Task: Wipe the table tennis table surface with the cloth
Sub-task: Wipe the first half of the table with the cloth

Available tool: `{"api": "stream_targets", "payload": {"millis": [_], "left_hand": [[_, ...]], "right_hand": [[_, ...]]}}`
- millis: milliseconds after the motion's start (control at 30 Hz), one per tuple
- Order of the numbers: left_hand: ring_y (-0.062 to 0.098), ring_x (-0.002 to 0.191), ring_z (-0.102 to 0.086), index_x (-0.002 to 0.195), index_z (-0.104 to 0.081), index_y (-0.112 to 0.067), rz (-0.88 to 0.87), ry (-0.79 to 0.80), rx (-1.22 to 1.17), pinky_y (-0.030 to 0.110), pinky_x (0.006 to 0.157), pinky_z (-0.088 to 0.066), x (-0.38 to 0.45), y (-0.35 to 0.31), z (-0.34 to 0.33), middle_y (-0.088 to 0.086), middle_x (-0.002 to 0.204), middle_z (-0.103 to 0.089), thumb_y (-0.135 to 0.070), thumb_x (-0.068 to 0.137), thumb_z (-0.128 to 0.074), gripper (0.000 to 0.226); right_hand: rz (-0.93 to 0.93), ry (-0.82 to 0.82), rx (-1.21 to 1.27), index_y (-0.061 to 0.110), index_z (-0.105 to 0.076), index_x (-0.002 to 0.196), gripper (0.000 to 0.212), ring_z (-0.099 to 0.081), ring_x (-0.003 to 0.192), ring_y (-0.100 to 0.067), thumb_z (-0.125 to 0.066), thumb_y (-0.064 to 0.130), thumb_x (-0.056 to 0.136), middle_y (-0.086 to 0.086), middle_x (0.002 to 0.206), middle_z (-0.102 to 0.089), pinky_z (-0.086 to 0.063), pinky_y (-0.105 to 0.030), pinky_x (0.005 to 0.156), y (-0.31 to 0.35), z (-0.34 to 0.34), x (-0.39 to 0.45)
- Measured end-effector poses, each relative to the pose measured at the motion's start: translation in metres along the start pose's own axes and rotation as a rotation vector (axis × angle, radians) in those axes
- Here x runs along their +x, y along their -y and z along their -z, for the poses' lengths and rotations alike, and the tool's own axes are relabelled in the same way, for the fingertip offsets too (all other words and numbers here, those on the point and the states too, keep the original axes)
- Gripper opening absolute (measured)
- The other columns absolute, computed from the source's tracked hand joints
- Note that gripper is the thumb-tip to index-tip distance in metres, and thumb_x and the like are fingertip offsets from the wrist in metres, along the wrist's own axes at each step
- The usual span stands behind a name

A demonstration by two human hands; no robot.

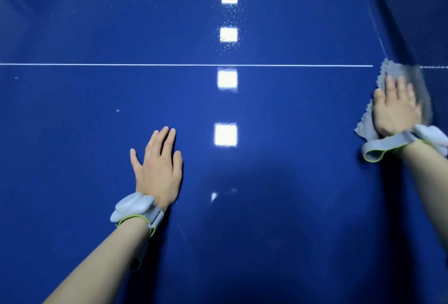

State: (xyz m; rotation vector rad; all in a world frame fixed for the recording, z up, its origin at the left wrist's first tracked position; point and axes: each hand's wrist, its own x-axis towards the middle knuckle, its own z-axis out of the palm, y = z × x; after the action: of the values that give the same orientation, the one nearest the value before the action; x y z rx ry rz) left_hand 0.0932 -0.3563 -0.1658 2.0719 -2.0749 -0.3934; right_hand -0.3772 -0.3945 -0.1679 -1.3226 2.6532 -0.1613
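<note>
Blue gloss everywhere: the table tennis table [72,25] fills the view from edge to edge, shiny enough to mirror a row of bright square ceiling lights [226,134] running straight up the middle. A thin white line [145,64] cuts across the surface from left to right, just above the halfway mark of the view.

Over on the far right, the right hand [394,107] is flat on the grey cloth [417,85], fingers straight and close together, palm pressing the fabric down onto the table. The cloth pokes out past the fingertips, reaching the white line, and its zigzag edge shows along the left side of the hand down to the wrist. That side is smeared with motion blur, so how far the cloth extends to the right is hard to judge. A grey wristband [388,145] with a green edge and a pale device sits on that wrist.

Nearer the centre, the left hand [158,170] lies palm down straight on the bare blue surface, fingers extended and held together, thumb angled out to the left. It holds nothing. Its wrist carries a matching band [135,209] with a whitish module on top.

A few pale specks [117,110] dot the surface to the left, and a scatter of fine droplets or dust glints beside the upper light reflections [229,34]. The two hands are well apart.
</note>
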Motion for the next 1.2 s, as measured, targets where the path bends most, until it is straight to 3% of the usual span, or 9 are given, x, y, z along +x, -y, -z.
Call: {"api": "stream_targets", "payload": {"millis": [167,400,500,633,700,1033,1200], "left_hand": [[0.011,0.142,-0.014,0.145,-0.028,-0.023,-0.005,-0.001,-0.008,0.053,0.112,0.001,-0.001,0.000,0.000,-0.007,0.153,-0.025,-0.025,0.096,-0.032,0.049],[0.010,0.142,-0.015,0.144,-0.028,-0.023,-0.011,-0.031,0.016,0.054,0.112,-0.002,0.000,0.001,-0.004,-0.008,0.153,-0.025,-0.026,0.096,-0.031,0.048],[0.012,0.141,-0.019,0.143,-0.032,-0.022,-0.017,-0.046,0.023,0.055,0.111,-0.005,0.001,0.003,-0.005,-0.008,0.151,-0.028,-0.028,0.095,-0.030,0.048],[0.009,0.142,-0.014,0.144,-0.028,-0.024,-0.020,-0.024,0.001,0.053,0.112,-0.001,0.002,0.003,-0.003,-0.010,0.153,-0.024,-0.027,0.097,-0.034,0.048],[0.009,0.142,-0.013,0.144,-0.029,-0.024,-0.021,-0.030,-0.003,0.052,0.112,0.000,0.001,0.002,-0.002,-0.010,0.153,-0.024,-0.026,0.096,-0.034,0.048],[0.008,0.142,-0.016,0.143,-0.033,-0.024,0.000,-0.060,-0.029,0.049,0.113,0.002,-0.002,0.000,0.000,-0.011,0.151,-0.027,-0.025,0.096,-0.036,0.047],[0.008,0.142,-0.016,0.143,-0.033,-0.024,0.001,-0.074,-0.034,0.050,0.113,0.001,-0.003,-0.002,-0.001,-0.010,0.151,-0.028,-0.024,0.096,-0.036,0.047]], "right_hand": [[0.086,0.003,0.022,0.016,-0.013,0.151,0.053,-0.006,0.146,-0.021,-0.024,0.036,0.102,-0.005,0.158,-0.008,-0.001,-0.047,0.115,0.085,-0.016,-0.022],[0.570,0.171,0.064,0.023,-0.008,0.151,0.053,0.000,0.146,-0.015,-0.018,0.039,0.102,0.002,0.159,-0.004,0.006,-0.043,0.114,0.302,-0.073,-0.128],[0.780,0.252,0.088,0.025,-0.009,0.151,0.051,0.002,0.146,-0.014,-0.015,0.039,0.102,0.003,0.159,-0.004,0.007,-0.041,0.115,0.344,-0.081,-0.167],[0.950,0.279,0.009,0.031,-0.009,0.150,0.049,0.002,0.145,-0.012,-0.014,0.039,0.102,0.006,0.159,-0.002,0.007,-0.040,0.115,0.319,-0.073,-0.149],[0.917,0.273,0.015,0.034,-0.010,0.150,0.048,0.001,0.145,-0.011,-0.014,0.040,0.102,0.008,0.159,-0.003,0.006,-0.040,0.115,0.287,-0.064,-0.129],[0.387,0.070,-0.022,0.032,-0.013,0.150,0.049,-0.005,0.146,-0.017,-0.019,0.039,0.102,0.003,0.159,-0.007,-0.002,-0.046,0.116,0.047,-0.014,-0.016],[0.146,-0.003,0.003,0.027,-0.015,0.150,0.050,-0.004,0.146,-0.019,-0.017,0.038,0.102,-0.002,0.159,-0.009,0.002,-0.047,0.116,0.002,-0.006,-0.018]]}}
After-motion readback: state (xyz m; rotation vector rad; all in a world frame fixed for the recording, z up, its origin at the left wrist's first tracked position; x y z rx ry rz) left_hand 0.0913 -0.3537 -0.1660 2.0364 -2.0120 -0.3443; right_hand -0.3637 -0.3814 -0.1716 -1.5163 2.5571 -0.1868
